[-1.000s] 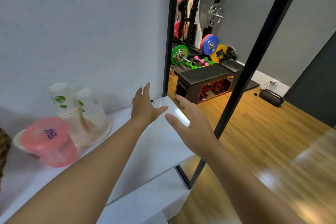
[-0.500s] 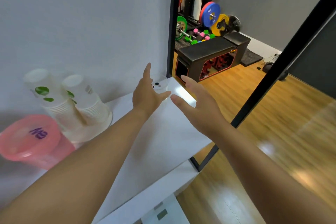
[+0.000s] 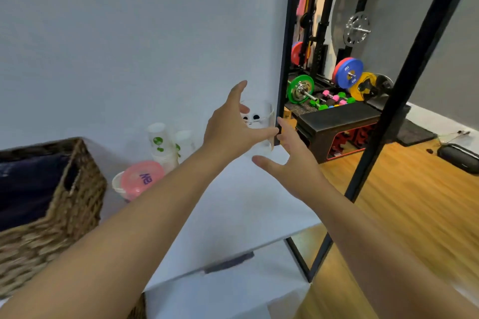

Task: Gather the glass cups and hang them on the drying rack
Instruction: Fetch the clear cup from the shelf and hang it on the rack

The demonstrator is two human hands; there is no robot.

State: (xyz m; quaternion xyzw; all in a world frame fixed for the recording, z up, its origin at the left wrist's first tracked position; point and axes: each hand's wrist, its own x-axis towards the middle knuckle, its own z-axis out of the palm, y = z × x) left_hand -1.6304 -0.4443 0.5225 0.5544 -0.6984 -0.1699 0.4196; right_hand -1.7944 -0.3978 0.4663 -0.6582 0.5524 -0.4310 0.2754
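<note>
Glass cup (image 3: 259, 122), black dots, no legible writing

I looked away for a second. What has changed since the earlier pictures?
Both hands have reached farther toward the glass cup at the counter's far corner: the left hand now partly covers it, and the right hand is open beside it. Neither grips yet. The paper cups and pink lid stayed put.

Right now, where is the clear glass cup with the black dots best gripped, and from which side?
Grip the clear glass cup with black dots around its bare side wall, coming from the front: it stands upright near the wall, and the left hand and right hand flank it, open.
</note>
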